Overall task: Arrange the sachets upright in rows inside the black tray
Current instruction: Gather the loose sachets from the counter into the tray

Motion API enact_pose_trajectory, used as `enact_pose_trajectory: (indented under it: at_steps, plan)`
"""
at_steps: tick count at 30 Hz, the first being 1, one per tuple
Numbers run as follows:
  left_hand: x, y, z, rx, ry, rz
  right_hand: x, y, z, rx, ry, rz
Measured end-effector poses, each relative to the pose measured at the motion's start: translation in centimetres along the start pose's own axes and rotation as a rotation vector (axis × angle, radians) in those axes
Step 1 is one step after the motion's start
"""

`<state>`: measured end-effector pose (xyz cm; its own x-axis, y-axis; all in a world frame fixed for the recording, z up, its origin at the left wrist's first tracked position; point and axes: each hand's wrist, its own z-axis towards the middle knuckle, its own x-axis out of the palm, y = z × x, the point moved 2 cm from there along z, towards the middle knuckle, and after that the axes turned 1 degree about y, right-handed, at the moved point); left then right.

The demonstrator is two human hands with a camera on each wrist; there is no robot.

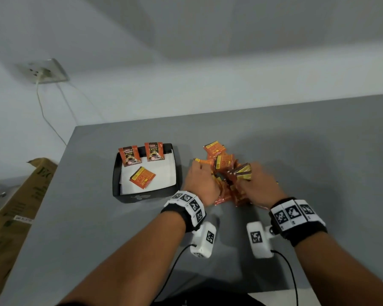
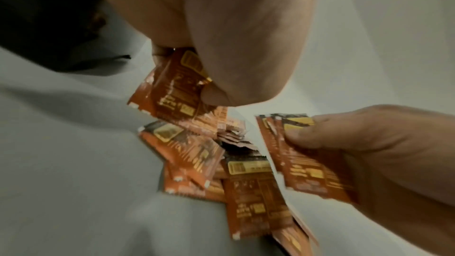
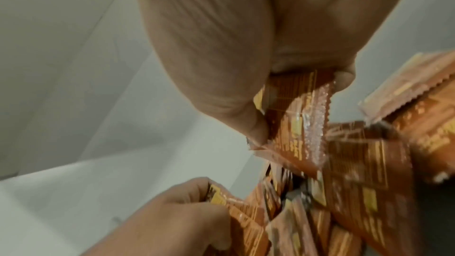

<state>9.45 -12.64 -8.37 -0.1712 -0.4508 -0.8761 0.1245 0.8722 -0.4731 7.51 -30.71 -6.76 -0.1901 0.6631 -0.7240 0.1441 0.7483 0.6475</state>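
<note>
we see three sachets in the black tray [image 1: 146, 196], which sits on the grey bench [image 1: 93, 217] to the left of both hands. two of them, the left upright sachet [image 1: 129, 156] and the right upright sachet [image 1: 154, 151], stand against the tray's far wall with their fronts toward us, side by side with a small gap. the third, the flat sachet [image 1: 142, 178], lies back-up on the white liner [image 1: 164, 173] in the middle of the tray, turned at an angle.

to the right of the tray a loose pile of sachets [image 1: 219, 160] lies heaped on the bench; they overlap too much for us to count, but we make out at least five. both hands are down in this pile.

our left hand [image 1: 200, 184] has its grip closed on sachets: in the left wrist view its thumb and fingers pinch a held sachet [image 2: 172, 89] by one end, and it may be more than one, we cannot tell. our right hand [image 1: 259, 186] has its grip closed around a small fanned stack of sachets [image 2: 307, 163], about three or four, thumb pressed on the top one.

one cardboard box [image 1: 20, 206] stands off the bench's left edge, and one wall socket [image 1: 45, 71] with a cable is on the wall behind.
</note>
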Motion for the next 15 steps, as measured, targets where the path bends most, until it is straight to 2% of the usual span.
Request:
enact_pose_trajectory:
  at_steps: [3,6,8,11,15]
  plan:
    - [-0.3,-0.7,1.8,-0.021,0.012,0.152,-1.5,-0.8,0.1,0.036,-0.059,0.016]
    - [-0.3,-0.4,2.8,-0.038,0.102,0.240,-1.7,-1.5,-0.2,0.077,-0.052,0.023]
    - [-0.2,-0.3,2.9,-0.024,0.111,0.279,-1.3,-2.6,0.0,0.088,-0.033,0.037]
    - [-0.1,-0.4,2.4,-0.018,0.096,0.310,-0.8,-3.6,0.4,0.099,-0.018,0.032]
    - [0.1,0.0,2.0,-0.034,0.121,0.282,0.0,-2.5,-0.2,0.100,0.008,-0.017]
